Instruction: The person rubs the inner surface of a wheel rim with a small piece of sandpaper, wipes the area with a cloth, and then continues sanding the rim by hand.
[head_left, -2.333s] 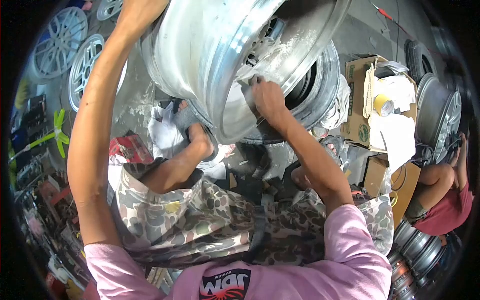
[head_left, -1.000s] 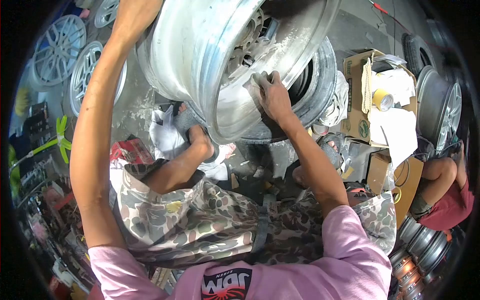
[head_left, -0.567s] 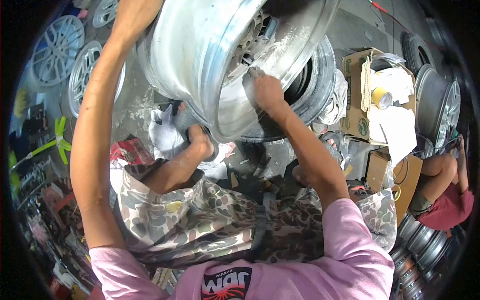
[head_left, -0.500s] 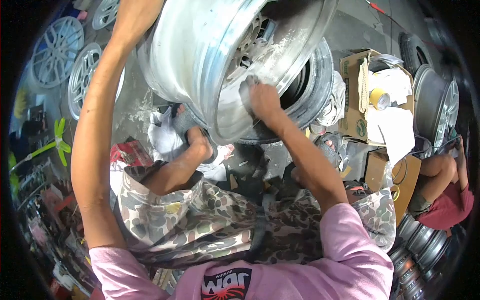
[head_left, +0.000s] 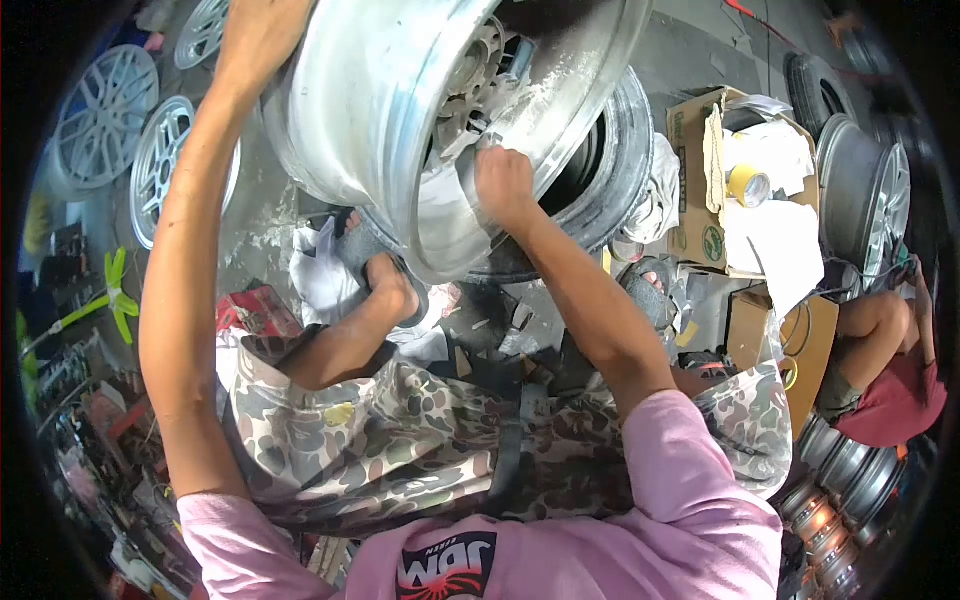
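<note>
the rim (head_left: 365, 110) stands tilted in front of the person, its open side turned to the right, covering part of a tyre (head_left: 636, 130) that lies on the floor just behind it. the left hand (head_left: 262, 40) is at the rim's far left edge; its fingers are out of sight, so i cannot tell if it grips. the right hand (head_left: 503, 182) is inside the rim near the lower edge, clenched with fingers curled in; whether it grasps something small is hidden.

just right of the tyre are a crumpled cloth (head_left: 657, 190) and a box (head_left: 698, 190) full of papers (head_left: 778, 150), with a roll of tape (head_left: 748, 186) on them. a white sheet (head_left: 785, 262) hangs over the box's near side. beyond it a silver wheel (head_left: 850, 205) stands upright, and a second person (head_left: 895, 408) in dark red sits low nearby, above a stack of rims (head_left: 862, 485). close on the near side of the work are the person's sandalled feet, a white bag (head_left: 322, 270) and a red packet (head_left: 260, 312).

two wheels stand at the left, near a lime-green fan (head_left: 118, 297); clutter fills that edge. the floor (head_left: 705, 55) is grey, stained whitish in spots, strewn with scraps, and partly sunlit.
</note>
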